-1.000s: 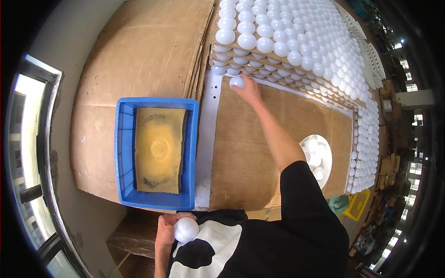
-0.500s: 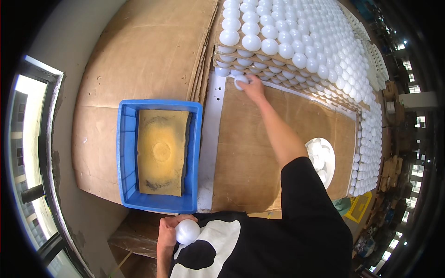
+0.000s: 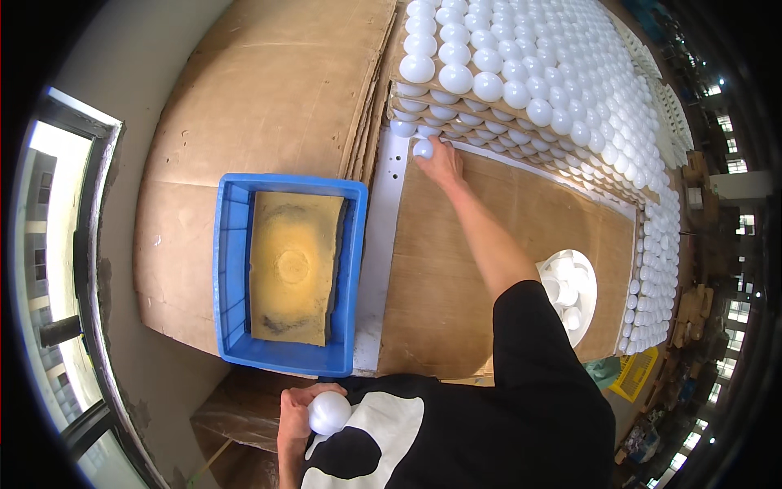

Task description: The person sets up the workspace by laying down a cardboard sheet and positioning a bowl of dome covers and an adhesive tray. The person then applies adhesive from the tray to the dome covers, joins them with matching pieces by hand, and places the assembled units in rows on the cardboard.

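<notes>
I see the left hand (image 3: 295, 417) gripping a white globe (image 3: 329, 413) by the shirt (image 3: 521, 399) (near side of the blue bin (image 3: 359, 277)); right hand (image 3: 442, 165) grasps a second globe (image 3: 423, 148) at the cardboard sheet's (image 3: 456, 269) far-left corner, near stacked globes (image 3: 539, 112).

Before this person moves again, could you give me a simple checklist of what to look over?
1. Left hand has its ball: ok; the near ball is in its fingers.
2. Right hand has its ball: ok; its fingers are on the far ball.
3. A hand free: not ok; each has a ball.
4. Far ball supported by the cardboard: cannot tell from this angle.
5. Right sleeve clear of the white bowl: cannot tell; they overlap in this view.
6. No balls visible in the blue bin: ok; a yellow slab lies inside.
</notes>
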`<state>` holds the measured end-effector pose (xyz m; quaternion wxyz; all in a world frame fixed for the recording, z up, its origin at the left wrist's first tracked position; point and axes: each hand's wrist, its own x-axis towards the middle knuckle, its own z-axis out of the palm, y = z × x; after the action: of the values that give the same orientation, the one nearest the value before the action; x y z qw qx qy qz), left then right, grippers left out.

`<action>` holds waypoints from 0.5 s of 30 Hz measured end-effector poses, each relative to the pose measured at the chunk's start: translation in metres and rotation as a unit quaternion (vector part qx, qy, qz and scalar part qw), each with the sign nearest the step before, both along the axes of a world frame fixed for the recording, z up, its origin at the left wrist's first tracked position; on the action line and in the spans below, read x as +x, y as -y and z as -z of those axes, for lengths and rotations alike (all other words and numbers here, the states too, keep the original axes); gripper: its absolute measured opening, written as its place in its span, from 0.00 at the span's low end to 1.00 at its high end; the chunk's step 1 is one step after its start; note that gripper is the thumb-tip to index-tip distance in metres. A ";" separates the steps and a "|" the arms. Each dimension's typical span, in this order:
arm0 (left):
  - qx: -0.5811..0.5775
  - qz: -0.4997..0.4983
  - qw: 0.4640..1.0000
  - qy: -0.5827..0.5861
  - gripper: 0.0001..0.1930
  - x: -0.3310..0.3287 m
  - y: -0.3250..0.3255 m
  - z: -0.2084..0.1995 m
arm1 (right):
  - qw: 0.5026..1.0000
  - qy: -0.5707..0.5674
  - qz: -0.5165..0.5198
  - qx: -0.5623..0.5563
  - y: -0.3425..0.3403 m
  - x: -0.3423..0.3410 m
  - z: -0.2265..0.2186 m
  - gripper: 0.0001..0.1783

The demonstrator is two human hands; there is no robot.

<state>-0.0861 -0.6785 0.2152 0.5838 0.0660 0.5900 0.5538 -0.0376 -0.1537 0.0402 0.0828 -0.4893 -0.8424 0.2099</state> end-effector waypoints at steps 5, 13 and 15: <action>-0.006 -0.020 0.999 -0.025 0.43 0.007 0.012 -0.003 | 1.000 0.001 0.011 0.003 0.025 0.007 -0.001 0.37; 0.053 0.022 0.996 -0.069 0.47 -0.001 0.017 0.000 | 0.997 0.025 0.039 0.057 0.218 0.150 0.008 0.31; 0.060 0.065 0.994 -0.066 0.50 -0.007 0.011 -0.003 | 0.992 0.085 0.095 -0.012 0.266 0.179 -0.015 0.29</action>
<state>-0.0928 -0.6894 0.2184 0.5731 0.1753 0.5875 0.5437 0.1415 -0.4200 0.0552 0.0244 -0.5838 -0.7938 0.1686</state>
